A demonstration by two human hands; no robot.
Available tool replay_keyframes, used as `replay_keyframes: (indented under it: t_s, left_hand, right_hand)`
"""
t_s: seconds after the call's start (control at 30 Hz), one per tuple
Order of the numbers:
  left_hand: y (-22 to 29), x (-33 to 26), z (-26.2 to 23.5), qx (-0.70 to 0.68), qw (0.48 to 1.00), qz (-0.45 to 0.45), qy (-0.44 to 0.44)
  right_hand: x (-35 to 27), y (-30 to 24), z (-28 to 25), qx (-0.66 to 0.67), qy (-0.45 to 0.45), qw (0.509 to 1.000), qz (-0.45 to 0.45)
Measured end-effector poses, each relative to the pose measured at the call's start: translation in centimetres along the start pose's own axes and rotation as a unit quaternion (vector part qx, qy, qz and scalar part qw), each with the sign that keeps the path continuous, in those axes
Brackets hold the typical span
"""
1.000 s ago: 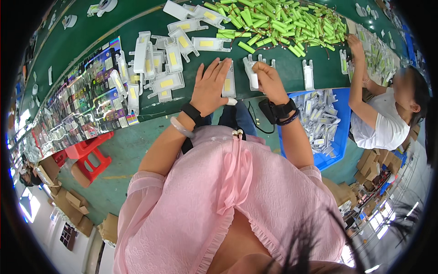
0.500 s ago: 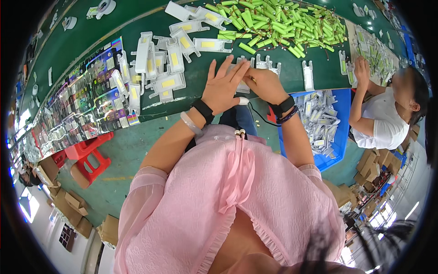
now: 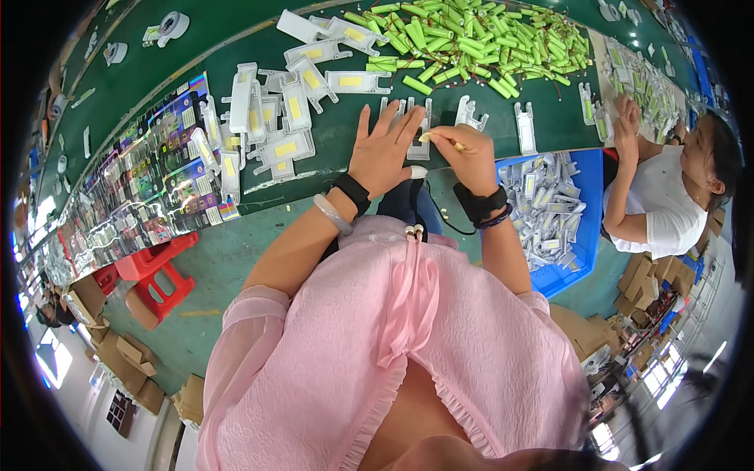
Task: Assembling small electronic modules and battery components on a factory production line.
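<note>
My left hand [image 3: 385, 149] lies flat with its fingers spread over a clear plastic housing [image 3: 425, 118], a white cover on its thumb tip. Beside it my right hand [image 3: 469, 154] is closed in a pinch on a small pale-yellow piece [image 3: 426, 137], at the near end of that housing. Whether the piece is loose or stuck there I cannot tell. Just to the right lie another clear housing [image 3: 471, 115] and, farther along, an upright-lying one [image 3: 525, 130]. To the left is a heap of white and clear housings with yellow rectangles [image 3: 295, 107].
Green battery cells [image 3: 471, 39] with wires are piled at the back of the green table. Printed glossy sheets [image 3: 157, 157] cover its left part. A blue bin [image 3: 587, 235] of housings stands at my right, near a co-worker in a white shirt [image 3: 667, 200]. A red stool [image 3: 161, 275] stands lower left.
My right hand has drawn back from my left fingers toward the right and nearer me, and the pale-yellow piece now shows in its pinch. My left hand stays nearly in place.
</note>
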State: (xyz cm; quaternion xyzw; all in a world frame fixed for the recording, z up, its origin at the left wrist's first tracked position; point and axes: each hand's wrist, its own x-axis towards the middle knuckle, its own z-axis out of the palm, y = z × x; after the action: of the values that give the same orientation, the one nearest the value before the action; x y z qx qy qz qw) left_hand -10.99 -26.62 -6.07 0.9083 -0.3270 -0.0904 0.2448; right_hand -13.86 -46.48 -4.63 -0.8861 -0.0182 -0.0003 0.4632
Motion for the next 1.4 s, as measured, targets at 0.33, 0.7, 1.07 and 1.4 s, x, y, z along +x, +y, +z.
replay_keyframes:
  t_s: [0.33,0.7,1.07,1.4]
  left_hand:
    - [0.8,0.4,-0.4,-0.038,0.999,0.010,-0.013]
    - [1.6,2.6,1.0,-0.035,0.999,0.012,-0.021]
    - [2.8,2.6,1.8,0.076,0.997,-0.003,-0.025]
    - [3.9,2.7,1.8,0.054,0.998,-0.013,-0.002]
  right_hand:
    - [1.0,1.0,-0.6,0.077,-0.117,0.990,0.014]
    - [2.2,3.2,-0.8,0.417,-0.155,0.879,0.175]
    - [2.6,6.1,-2.3,0.696,-0.080,0.697,0.154]
    - [0.6,8.1,-5.5,0.722,-0.059,0.665,0.183]
